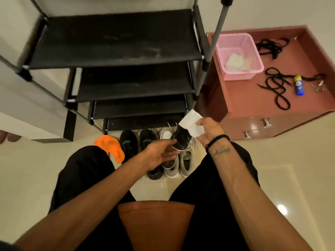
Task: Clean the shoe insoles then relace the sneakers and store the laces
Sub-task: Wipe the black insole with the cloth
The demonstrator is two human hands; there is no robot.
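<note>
My left hand (159, 153) holds a dark insole (181, 139) by its near end, above the shoes. My right hand (208, 131) pinches a white wipe (190, 124) that lies against the insole's far end. On the floor below stand a pair of black sneakers (130, 144) and a pair of grey-white sneakers (184, 158), partly hidden by my hands. Two orange insoles (110, 145) lie left of the black pair. Black laces (277, 87) are spread on the pink cabinet top, with another bundle of laces (272, 47) farther back.
A black shoe rack (116, 51) with several shelves stands ahead. A pink basket (239, 57) holding used wipes, a blue-yellow spray bottle (299, 86) and keys (318, 86) sit on the pink cabinet (253, 98) at the right. I sit on a brown stool (155, 221).
</note>
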